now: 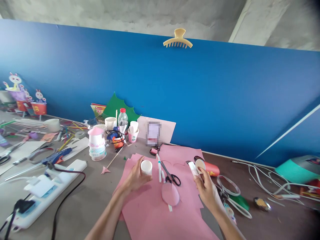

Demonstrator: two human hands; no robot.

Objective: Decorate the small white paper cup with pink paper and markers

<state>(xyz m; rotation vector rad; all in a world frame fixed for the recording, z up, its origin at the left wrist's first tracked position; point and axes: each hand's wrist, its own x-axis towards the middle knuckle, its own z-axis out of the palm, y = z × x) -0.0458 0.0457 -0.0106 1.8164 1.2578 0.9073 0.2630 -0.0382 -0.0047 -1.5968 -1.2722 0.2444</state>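
Note:
My left hand (137, 176) is wrapped around a small white paper cup (146, 166), standing mouth up above the pink paper (152, 220). My right hand (206, 186) grips a paper cup (200, 164) whose mouth faces me, with a white strip (192, 168) at its fingertips. A red cylindrical body (212, 169) shows just behind; I cannot tell whether it belongs to that cup. Between my hands lie black-handled scissors (172, 178), a white pen (159, 168) and a rounded pink paper cutout (170, 194) with a white tab.
To the left are a white power strip (47, 196), a blue glue gun (57, 156) and a decorated cup stack (97, 146). A bottle (122, 120) stands at the back before the blue partition (212, 100). White cables (262, 180) lie at the right.

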